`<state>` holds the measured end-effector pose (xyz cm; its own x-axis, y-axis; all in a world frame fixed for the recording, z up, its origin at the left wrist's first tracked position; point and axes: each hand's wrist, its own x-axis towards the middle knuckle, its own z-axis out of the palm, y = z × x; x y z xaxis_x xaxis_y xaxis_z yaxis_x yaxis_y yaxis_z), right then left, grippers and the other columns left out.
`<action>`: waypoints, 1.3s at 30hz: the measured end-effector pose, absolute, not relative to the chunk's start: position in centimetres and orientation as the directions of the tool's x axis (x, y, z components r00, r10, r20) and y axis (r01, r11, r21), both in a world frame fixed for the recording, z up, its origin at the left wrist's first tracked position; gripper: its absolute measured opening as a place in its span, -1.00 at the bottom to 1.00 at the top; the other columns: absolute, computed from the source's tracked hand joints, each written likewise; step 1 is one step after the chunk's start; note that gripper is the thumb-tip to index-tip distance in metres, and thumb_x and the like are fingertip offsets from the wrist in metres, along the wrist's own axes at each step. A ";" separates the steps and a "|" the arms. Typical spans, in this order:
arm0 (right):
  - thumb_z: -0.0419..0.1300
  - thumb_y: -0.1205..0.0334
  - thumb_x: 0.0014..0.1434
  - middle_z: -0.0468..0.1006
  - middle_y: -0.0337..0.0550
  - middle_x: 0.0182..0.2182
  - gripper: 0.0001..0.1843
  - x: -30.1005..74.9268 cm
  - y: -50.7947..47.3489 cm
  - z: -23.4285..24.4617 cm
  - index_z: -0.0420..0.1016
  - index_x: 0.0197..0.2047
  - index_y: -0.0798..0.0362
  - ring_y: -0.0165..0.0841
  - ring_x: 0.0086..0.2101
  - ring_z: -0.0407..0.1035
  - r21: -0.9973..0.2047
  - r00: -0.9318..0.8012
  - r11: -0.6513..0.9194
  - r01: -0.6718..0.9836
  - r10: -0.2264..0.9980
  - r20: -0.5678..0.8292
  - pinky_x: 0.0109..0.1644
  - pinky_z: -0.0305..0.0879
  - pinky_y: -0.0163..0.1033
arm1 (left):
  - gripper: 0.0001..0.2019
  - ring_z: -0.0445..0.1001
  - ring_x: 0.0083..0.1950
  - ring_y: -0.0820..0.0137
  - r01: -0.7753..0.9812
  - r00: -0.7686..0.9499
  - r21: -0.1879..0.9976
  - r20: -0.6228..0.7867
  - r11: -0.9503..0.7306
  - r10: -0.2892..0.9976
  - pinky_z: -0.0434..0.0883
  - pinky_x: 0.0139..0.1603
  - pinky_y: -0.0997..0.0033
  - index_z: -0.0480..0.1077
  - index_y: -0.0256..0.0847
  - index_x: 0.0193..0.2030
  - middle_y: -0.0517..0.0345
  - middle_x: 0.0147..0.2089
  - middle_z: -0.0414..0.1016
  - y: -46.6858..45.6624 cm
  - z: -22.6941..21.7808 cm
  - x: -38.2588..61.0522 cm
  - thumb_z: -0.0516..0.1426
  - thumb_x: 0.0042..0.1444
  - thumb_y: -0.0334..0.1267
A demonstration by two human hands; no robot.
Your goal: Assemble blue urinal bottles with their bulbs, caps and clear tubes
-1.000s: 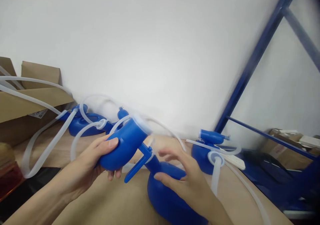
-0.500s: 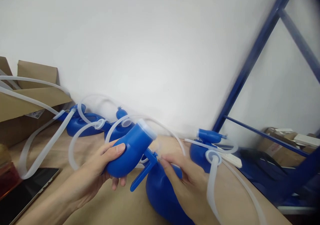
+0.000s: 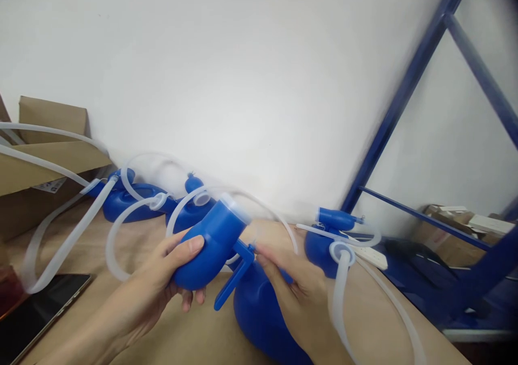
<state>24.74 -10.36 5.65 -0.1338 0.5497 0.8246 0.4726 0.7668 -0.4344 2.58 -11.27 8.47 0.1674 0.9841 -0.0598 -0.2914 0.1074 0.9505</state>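
My left hand (image 3: 170, 278) is wrapped round a blue plastic spout (image 3: 208, 246), a bulbous bent piece with a translucent white rim pointing up and right. From its right side sticks a blue L-shaped handle (image 3: 231, 288). At the top corner of that handle, my right hand (image 3: 301, 295) pinches with thumb and index finger; what lies between the fingertips is too small to make out. Under the right hand sits a blue plastic bottle (image 3: 259, 316), partly covered by the fingers and handle.
Blue bottles (image 3: 135, 203) with translucent hoses (image 3: 76, 241) lie along the wall at the left; another blue bottle (image 3: 319, 249) stands right. A cardboard box (image 3: 40, 165) and a dark phone (image 3: 44, 311) are at the left. A blue metal rack (image 3: 388, 122) rises beyond the table's right edge.
The whole scene has shifted slightly left as the camera moved. Both hands keep almost the same pose on the spout, its handle tilted slightly differently.
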 end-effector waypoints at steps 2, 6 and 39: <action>0.28 0.39 0.32 0.78 -0.22 -0.15 -0.67 24.7 -10.4 5.8 0.71 0.04 -0.16 -0.23 -0.19 0.71 -0.415 -0.134 0.767 0.490 0.537 0.833 -0.03 0.67 -0.21 | -0.48 0.51 -0.56 0.47 -0.288 0.172 0.953 -0.043 0.092 0.984 0.32 -0.63 0.64 0.47 -0.23 -0.23 0.19 -0.43 0.56 -11.3 8.3 2.9 0.39 -0.04 0.21; 0.22 0.48 0.29 0.77 -0.17 -0.10 -0.56 24.6 -10.6 6.2 0.66 0.12 -0.13 -0.22 -0.18 0.71 -0.292 -0.203 0.816 0.500 0.438 0.876 -0.03 0.67 -0.22 | -0.41 0.51 -0.57 0.43 -0.272 0.167 0.959 -0.027 0.073 0.986 0.35 -0.64 0.58 0.51 -0.25 -0.14 0.19 -0.45 0.52 -11.0 7.8 3.1 0.39 -0.06 0.24; 0.22 -0.26 0.30 0.54 -0.09 0.27 -0.35 29.1 -5.4 4.9 0.54 0.29 -0.06 -0.03 0.27 0.37 -0.562 -0.478 0.349 0.750 0.873 -0.095 0.42 0.17 0.00 | -0.30 0.55 -0.55 0.13 0.895 -0.031 0.409 -0.345 0.180 0.938 0.44 -0.60 0.26 0.61 -0.24 -0.11 -0.18 -0.30 0.65 -1.0 2.4 -12.2 0.23 -0.12 0.38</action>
<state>29.11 -5.38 4.88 -0.4778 0.8733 -0.0949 0.7499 0.3492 -0.5619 -12.24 -0.98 2.39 -0.0313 0.9380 -0.3452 0.8948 0.1802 0.4086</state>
